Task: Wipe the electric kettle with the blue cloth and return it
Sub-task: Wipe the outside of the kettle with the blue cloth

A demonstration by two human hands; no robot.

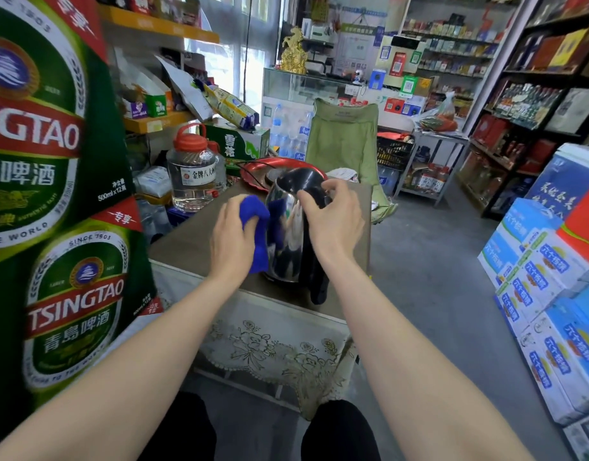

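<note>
A shiny steel electric kettle [288, 234] with a black lid and black handle stands on a small brown table [193, 237]. My left hand [231, 237] grips a bunched blue cloth [255, 224] and presses it against the kettle's left side. My right hand [333, 217] holds the top of the black handle, beside the lid. The kettle's lower right side is hidden by the handle and my wrist.
A red tray [253, 171] lies behind the kettle, with a big clear jar [191, 174] to its left. Green beer cartons [53, 194] are stacked at the left and blue boxes [549, 294] at the right. A green folding chair [343, 141] stands behind the table.
</note>
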